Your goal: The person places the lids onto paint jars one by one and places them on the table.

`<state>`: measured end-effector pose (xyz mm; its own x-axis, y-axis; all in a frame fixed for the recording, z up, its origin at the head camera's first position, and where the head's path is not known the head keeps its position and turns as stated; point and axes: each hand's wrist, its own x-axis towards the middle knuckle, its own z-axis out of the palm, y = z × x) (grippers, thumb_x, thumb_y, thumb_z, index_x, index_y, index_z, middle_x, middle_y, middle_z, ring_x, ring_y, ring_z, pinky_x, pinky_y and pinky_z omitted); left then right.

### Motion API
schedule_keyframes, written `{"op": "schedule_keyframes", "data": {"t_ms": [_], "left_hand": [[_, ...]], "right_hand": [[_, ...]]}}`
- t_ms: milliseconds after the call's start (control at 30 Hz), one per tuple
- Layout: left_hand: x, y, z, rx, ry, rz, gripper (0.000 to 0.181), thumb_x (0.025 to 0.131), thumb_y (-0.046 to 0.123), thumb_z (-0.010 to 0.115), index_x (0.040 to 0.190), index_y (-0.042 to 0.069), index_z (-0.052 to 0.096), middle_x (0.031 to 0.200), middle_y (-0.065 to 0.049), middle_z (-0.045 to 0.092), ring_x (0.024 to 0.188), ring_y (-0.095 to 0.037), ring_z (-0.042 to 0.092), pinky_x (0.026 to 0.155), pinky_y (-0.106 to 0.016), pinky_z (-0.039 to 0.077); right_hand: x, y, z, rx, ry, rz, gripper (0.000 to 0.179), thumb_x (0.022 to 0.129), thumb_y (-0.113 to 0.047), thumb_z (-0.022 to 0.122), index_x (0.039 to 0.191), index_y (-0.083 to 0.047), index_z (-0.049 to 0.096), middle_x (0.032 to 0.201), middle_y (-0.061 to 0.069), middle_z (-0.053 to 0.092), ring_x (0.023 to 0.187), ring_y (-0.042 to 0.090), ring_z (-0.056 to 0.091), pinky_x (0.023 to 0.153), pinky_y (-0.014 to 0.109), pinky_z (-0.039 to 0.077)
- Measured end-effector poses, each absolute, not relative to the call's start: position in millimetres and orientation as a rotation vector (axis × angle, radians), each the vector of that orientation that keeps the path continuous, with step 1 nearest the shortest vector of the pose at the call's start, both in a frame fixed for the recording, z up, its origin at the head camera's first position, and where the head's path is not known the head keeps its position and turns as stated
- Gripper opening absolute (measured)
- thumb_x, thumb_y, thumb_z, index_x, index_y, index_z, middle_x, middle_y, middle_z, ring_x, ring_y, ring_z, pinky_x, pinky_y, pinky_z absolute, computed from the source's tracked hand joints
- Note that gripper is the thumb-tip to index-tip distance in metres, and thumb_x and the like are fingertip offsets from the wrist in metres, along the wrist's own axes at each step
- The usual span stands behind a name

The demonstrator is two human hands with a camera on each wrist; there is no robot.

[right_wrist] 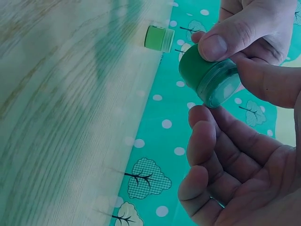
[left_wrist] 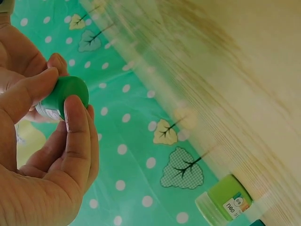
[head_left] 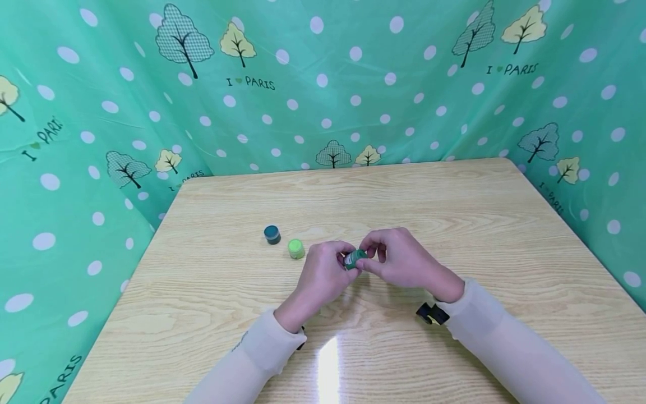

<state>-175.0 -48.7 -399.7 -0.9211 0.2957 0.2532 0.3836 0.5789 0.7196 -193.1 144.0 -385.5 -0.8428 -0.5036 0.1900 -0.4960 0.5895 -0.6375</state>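
Observation:
Both hands meet at a small green paint jar, lifted in front of the person over the table. My left hand pinches its green body between thumb and fingers. At the other end, my right hand has its thumb and fingertips on the clear, see-through end. In the right wrist view the jar lies tilted, its clear end turned toward the right palm. From the left wrist view, the round green end shows between the left thumb and fingers. Part of the white label is covered by fingers.
A light green jar stands on the wooden table just left of the left hand. Behind it and further left is a dark teal jar. A green dotted curtain hangs around the back and sides.

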Motion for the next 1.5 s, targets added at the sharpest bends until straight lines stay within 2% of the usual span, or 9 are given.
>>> {"op": "schedule_keyframes", "data": {"t_ms": [233, 467, 733, 800, 1100, 1300, 1500], "left_hand": [[-175.2, -48.4, -399.9, -0.574, -2.701, -1.248, 0.017, 0.078, 0.005, 0.087, 0.093, 0.005, 0.078, 0.077, -0.002, 0.071, 0.064, -0.007, 0.061, 0.058, -0.019, 0.052], [-174.9, -48.6, -400.1, -0.58, -2.706, -1.24, 0.017, 0.078, 0.006, 0.086, 0.093, 0.005, 0.078, 0.076, -0.001, 0.071, 0.063, -0.005, 0.059, 0.057, -0.019, 0.052], [-174.8, -49.2, -399.6, -0.59, -2.683, -1.271, 0.017, 0.079, 0.005, 0.085, 0.095, 0.003, 0.078, 0.081, -0.004, 0.073, 0.068, -0.01, 0.064, 0.06, -0.019, 0.054], [-174.8, -49.1, -399.5, -0.585, -2.687, -1.279, 0.017, 0.08, 0.006, 0.086, 0.095, 0.003, 0.078, 0.081, -0.004, 0.074, 0.068, -0.011, 0.065, 0.06, -0.019, 0.054], [-174.8, -48.9, -399.3, -0.586, -2.693, -1.268, 0.018, 0.081, 0.007, 0.086, 0.096, 0.003, 0.078, 0.083, -0.005, 0.074, 0.068, -0.01, 0.066, 0.06, -0.018, 0.054], [-175.0, -48.5, -399.6, -0.581, -2.698, -1.252, 0.017, 0.08, 0.007, 0.086, 0.094, 0.004, 0.078, 0.08, -0.003, 0.073, 0.064, -0.004, 0.06, 0.058, -0.018, 0.053], [-174.0, -48.4, -398.7, -0.572, -2.705, -1.255, 0.017, 0.08, 0.006, 0.086, 0.094, 0.005, 0.077, 0.079, -0.002, 0.072, 0.065, -0.005, 0.061, 0.058, -0.018, 0.053]], "right_hand": [[-192.9, 143.8, -386.4, -0.801, 2.811, -1.076, 0.017, 0.093, -0.03, 0.078, 0.083, -0.018, 0.071, 0.07, -0.009, 0.061, 0.057, 0.01, 0.052, 0.053, 0.027, 0.046], [-193.7, 144.2, -388.5, -0.789, 2.818, -1.049, 0.021, 0.093, -0.032, 0.077, 0.078, -0.019, 0.069, 0.068, -0.009, 0.061, 0.057, 0.009, 0.052, 0.053, 0.027, 0.047], [-191.8, 143.8, -384.7, -0.833, 2.802, -1.092, 0.021, 0.086, -0.028, 0.084, 0.098, -0.014, 0.074, 0.08, -0.006, 0.062, 0.058, 0.013, 0.053, 0.054, 0.027, 0.046], [-191.2, 143.6, -383.9, -0.853, 2.791, -1.095, 0.02, 0.086, -0.025, 0.084, 0.098, -0.013, 0.074, 0.08, -0.006, 0.063, 0.058, 0.014, 0.053, 0.054, 0.027, 0.045], [-190.9, 142.8, -384.6, -0.865, 2.804, -1.073, 0.011, 0.09, -0.026, 0.081, 0.088, -0.018, 0.073, 0.073, -0.008, 0.062, 0.056, 0.01, 0.051, 0.052, 0.027, 0.045], [-192.5, 142.4, -387.9, -0.842, 2.846, -1.039, 0.026, 0.094, -0.033, 0.076, 0.073, -0.021, 0.065, 0.063, -0.009, 0.057, 0.053, 0.007, 0.049, 0.051, 0.027, 0.043], [-191.8, 141.2, -388.0, -0.801, 2.857, -1.02, 0.029, 0.095, -0.037, 0.074, 0.072, -0.021, 0.065, 0.061, -0.011, 0.057, 0.054, 0.008, 0.051, 0.053, 0.028, 0.046]]}}
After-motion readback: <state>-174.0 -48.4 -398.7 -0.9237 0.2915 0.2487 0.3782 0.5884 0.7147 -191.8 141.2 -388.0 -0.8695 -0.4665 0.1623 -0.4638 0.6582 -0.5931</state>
